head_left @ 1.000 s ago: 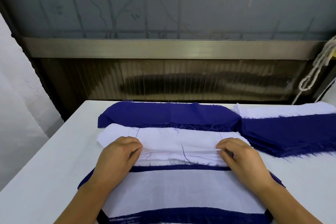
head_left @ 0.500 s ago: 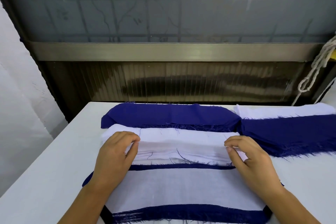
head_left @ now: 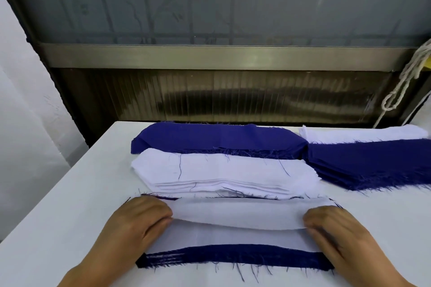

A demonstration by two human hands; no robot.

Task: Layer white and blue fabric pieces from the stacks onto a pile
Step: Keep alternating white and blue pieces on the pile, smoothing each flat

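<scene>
**White piece held over the pile**

While both hands work at the near edge of the table [head_left: 58, 193], a thin white fabric piece [head_left: 238, 215] stretches between them, sagging a little in the middle. The left hand [head_left: 137, 223] has its grip pinched on the piece's left end, fingers curled in toward the cloth. The right hand [head_left: 335, 233] pinches the right end the same way. And the piece sits right over the pile [head_left: 233, 256], where a white layer shows beneath it and a frayed dark blue edge runs along the front.

Just behind the pile lies the white stack [head_left: 224, 172], folded layers visible along its near side, loose blue threads across the top. Behind that, touching it, the blue stack [head_left: 217, 138] reaches to the table's far edge. Off to the right, a second blue stack [head_left: 373, 163] fans out with fringed edges, and another white stack [head_left: 363, 134] lies behind it. A knotted cord [head_left: 401, 86] hangs at the far right.
</scene>
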